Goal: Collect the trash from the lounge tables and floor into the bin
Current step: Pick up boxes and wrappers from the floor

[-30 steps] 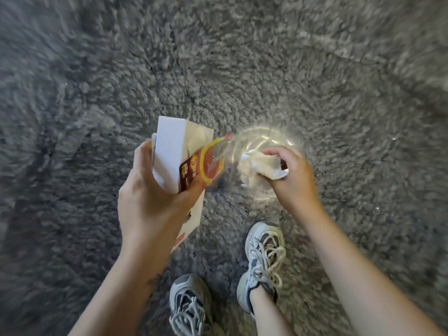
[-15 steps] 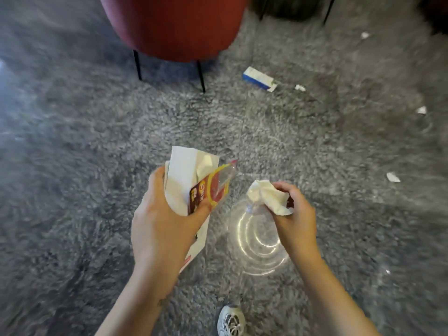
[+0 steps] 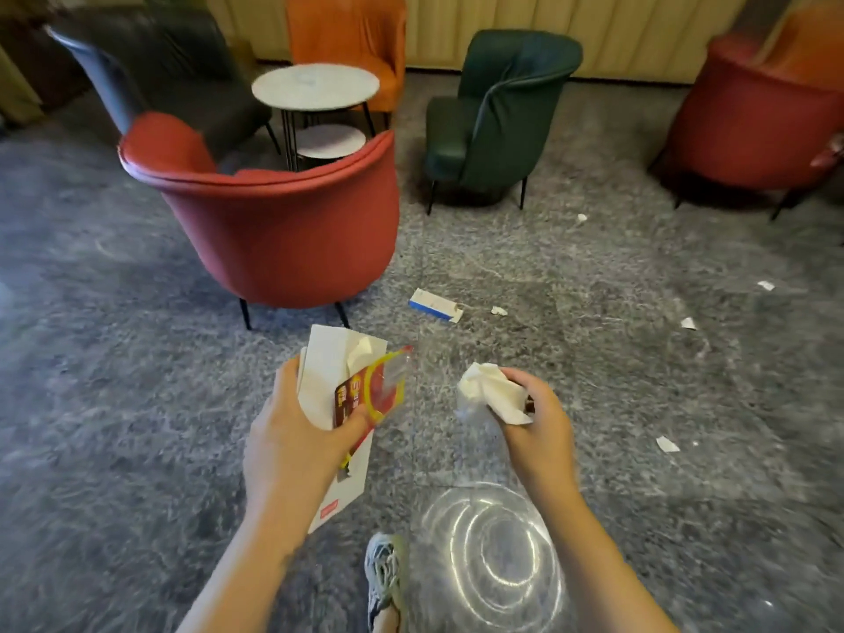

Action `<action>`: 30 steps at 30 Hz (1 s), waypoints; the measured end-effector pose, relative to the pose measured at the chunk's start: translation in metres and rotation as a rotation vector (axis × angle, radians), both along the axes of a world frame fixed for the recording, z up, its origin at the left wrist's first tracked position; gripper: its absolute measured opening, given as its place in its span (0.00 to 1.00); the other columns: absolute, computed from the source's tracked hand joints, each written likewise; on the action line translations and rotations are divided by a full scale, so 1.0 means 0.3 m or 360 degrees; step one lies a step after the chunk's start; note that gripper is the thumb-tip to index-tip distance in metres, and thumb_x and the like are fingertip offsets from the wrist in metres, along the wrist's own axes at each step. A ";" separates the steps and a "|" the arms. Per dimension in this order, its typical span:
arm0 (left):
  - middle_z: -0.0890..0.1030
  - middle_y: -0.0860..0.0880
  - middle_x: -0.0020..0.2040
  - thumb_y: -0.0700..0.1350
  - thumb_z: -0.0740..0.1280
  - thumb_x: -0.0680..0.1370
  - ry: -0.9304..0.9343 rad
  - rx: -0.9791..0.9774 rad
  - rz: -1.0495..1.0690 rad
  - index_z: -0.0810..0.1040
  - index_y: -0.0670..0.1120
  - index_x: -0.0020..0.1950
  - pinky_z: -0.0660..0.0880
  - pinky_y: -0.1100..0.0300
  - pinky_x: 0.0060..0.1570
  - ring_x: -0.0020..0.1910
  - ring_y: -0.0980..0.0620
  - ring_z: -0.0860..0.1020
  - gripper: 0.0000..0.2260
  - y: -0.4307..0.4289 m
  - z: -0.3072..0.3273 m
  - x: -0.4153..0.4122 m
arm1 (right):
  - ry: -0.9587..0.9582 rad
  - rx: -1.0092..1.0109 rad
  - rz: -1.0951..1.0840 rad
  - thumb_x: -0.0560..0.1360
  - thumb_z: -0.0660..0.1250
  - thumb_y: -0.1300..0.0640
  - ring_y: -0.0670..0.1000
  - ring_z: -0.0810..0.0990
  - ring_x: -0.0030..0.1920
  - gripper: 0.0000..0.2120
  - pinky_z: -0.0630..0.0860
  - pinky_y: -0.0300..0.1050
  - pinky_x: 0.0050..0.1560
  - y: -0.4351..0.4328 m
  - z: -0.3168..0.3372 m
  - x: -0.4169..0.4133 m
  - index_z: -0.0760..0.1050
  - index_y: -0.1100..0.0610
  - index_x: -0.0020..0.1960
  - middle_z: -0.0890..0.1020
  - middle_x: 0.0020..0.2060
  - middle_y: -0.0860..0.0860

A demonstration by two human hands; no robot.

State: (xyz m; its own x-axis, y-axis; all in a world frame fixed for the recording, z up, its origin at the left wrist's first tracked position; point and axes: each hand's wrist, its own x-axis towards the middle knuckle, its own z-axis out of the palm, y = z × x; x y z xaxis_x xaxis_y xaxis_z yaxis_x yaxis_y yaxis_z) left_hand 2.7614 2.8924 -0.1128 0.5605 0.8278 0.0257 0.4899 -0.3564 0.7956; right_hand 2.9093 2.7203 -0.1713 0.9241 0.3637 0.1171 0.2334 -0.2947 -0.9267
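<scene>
One view only: a wide-angle camera on the head, facing forward and tilted down. The left hand (image 3: 292, 440) and right hand (image 3: 543, 431) lie close beneath the lens, a shoe (image 3: 386, 573) at the bottom edge. The carpet (image 3: 114, 404) recedes to a red chair (image 3: 283, 230) and round table (image 3: 315, 86) farther off.
</scene>
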 end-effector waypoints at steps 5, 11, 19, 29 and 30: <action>0.75 0.54 0.43 0.63 0.73 0.62 -0.0064 0.0053 -0.0030 0.66 0.59 0.62 0.67 0.54 0.37 0.40 0.50 0.72 0.32 0.181 0.110 0.220 | -0.0135 -0.0054 -0.0045 0.71 0.71 0.60 0.44 0.75 0.49 0.14 0.68 0.29 0.44 0.139 0.106 0.243 0.76 0.54 0.56 0.77 0.51 0.48; 0.77 0.53 0.47 0.73 0.69 0.57 -0.0068 0.0046 -0.0118 0.63 0.61 0.62 0.69 0.54 0.40 0.46 0.46 0.76 0.38 0.414 0.194 0.543 | -0.0176 -0.0083 -0.0092 0.70 0.72 0.62 0.48 0.76 0.51 0.15 0.69 0.29 0.44 0.331 0.188 0.552 0.77 0.56 0.56 0.78 0.51 0.48; 0.75 0.57 0.43 0.69 0.67 0.57 -0.0081 0.0079 -0.0226 0.67 0.58 0.61 0.65 0.58 0.33 0.42 0.52 0.71 0.35 0.594 0.163 1.018 | -0.0128 -0.0135 -0.0117 0.69 0.73 0.61 0.50 0.76 0.51 0.15 0.70 0.38 0.44 0.498 0.143 0.949 0.77 0.56 0.56 0.77 0.49 0.48; 0.76 0.60 0.41 0.70 0.68 0.55 0.0109 -0.0073 -0.0003 0.65 0.59 0.61 0.65 0.58 0.34 0.42 0.50 0.75 0.37 0.737 -0.084 1.668 | 0.0114 -0.0224 0.0040 0.70 0.72 0.63 0.43 0.78 0.49 0.16 0.69 0.25 0.43 0.676 -0.081 1.623 0.77 0.46 0.53 0.79 0.48 0.40; 0.79 0.55 0.44 0.68 0.68 0.56 0.0166 -0.0088 0.0038 0.65 0.58 0.62 0.66 0.56 0.36 0.44 0.46 0.76 0.37 0.748 -0.122 1.731 | 0.0139 -0.0268 0.0043 0.70 0.72 0.63 0.47 0.77 0.49 0.15 0.69 0.26 0.44 0.690 -0.124 1.705 0.77 0.51 0.54 0.78 0.48 0.43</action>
